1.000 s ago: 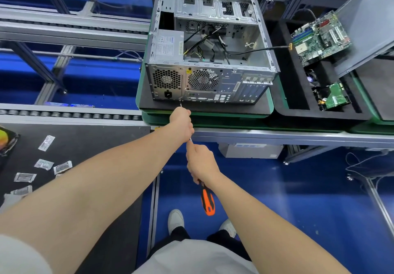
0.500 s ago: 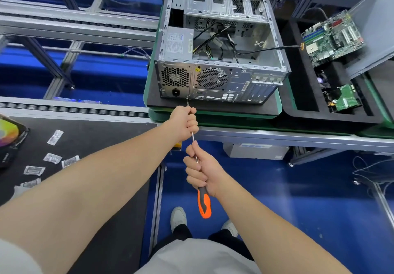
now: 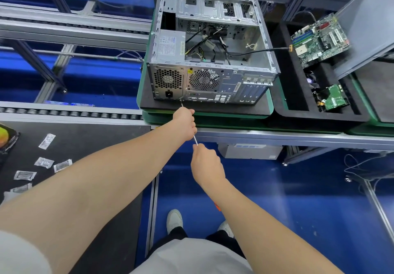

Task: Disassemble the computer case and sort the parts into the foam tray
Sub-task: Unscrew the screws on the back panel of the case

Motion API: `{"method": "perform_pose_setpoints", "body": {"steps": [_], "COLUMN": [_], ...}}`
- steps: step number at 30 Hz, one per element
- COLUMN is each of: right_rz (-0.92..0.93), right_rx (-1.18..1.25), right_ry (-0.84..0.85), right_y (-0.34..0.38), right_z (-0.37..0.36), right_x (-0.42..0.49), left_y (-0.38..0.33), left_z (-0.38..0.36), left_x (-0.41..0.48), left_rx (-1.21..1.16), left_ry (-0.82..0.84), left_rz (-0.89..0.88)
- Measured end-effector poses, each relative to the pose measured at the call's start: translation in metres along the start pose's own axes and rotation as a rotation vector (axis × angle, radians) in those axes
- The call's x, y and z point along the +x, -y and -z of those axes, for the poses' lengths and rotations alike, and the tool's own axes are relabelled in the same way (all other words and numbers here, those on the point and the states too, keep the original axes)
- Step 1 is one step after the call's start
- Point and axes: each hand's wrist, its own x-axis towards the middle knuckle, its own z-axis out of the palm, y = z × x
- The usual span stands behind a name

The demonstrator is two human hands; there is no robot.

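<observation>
An open grey computer case [image 3: 210, 60] lies on a black pad, its rear panel facing me, with the power supply [image 3: 168, 45] and loose cables inside. A long screwdriver [image 3: 195, 139] points at the bottom of the rear panel below the power socket. My left hand [image 3: 185, 122] grips the metal shaft near the tip. My right hand [image 3: 205, 165] grips the handle, which it mostly hides; a sliver of orange shows under my forearm. The black foam tray [image 3: 298, 111] to the right holds a green motherboard [image 3: 319, 41] and a smaller green board [image 3: 333, 97].
A grey side panel [image 3: 366, 28] leans at the far right over the tray. Several small packets [image 3: 43, 162] lie on the black mat at the left. A roller conveyor [image 3: 70, 113] runs along the left. Blue floor lies below, with my shoes visible.
My right hand has turned on the handle, so the orange grip is now almost hidden. The left hand stays on the shaft at the same screw. The view has shifted slightly.
</observation>
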Motion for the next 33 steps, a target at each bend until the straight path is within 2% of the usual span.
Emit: {"method": "perform_pose_setpoints", "body": {"steps": [3, 5, 7, 9, 11, 13, 16, 21, 23, 24, 25, 29, 33], "right_rz": [-0.116, -0.120, -0.226, -0.271, -0.256, -0.223, -0.191, -0.167, -0.059, 0.004, 0.033, -0.014, 0.001], "right_rx": [0.319, 0.718, 1.245, 1.626, 1.884, 1.979, 1.769, 0.952, 0.543, 0.383, 0.307, 0.407, 0.443], "right_ry": [0.245, 0.458, 0.698, 0.882, 1.091, 1.196, 1.064, 0.440, 0.186, 0.115, 0.077, 0.006, -0.012], "right_y": [0.006, 0.004, -0.004, -0.012, -0.016, -0.010, -0.005, 0.005, 0.008, 0.008, 0.008, 0.002, -0.008], "right_z": [0.009, 0.016, 0.013, 0.007, 0.000, 0.000, 0.000, 0.001, 0.002, 0.002, 0.002, -0.002, -0.009], "right_x": [-0.001, 0.000, -0.003, -0.007, -0.003, -0.004, -0.003, -0.008, -0.008, -0.007, -0.006, -0.007, -0.009], "left_y": [0.000, 0.000, 0.000, 0.001, 0.001, 0.000, -0.002, -0.001, 0.000, 0.000, 0.000, -0.006, -0.008], "left_z": [0.001, 0.007, 0.014, 0.017, 0.021, 0.026, 0.033, 0.031, 0.025, 0.022, 0.018, 0.015, 0.018], "left_x": [0.003, 0.005, 0.005, 0.004, 0.001, 0.002, 0.004, 0.004, 0.004, 0.003, 0.002, 0.004, 0.004], "left_rx": [0.052, -0.009, -0.064, -0.118, -0.186, -0.245, -0.210, -0.104, -0.094, -0.090, -0.086, -0.077, -0.082], "left_ry": [-0.038, -0.052, 0.009, 0.072, 0.147, 0.212, 0.225, 0.148, 0.102, 0.068, 0.027, -0.132, -0.150], "left_rz": [-0.045, 0.010, 0.013, 0.033, 0.058, 0.077, 0.085, 0.036, 0.010, -0.010, -0.035, -0.110, -0.107]}}
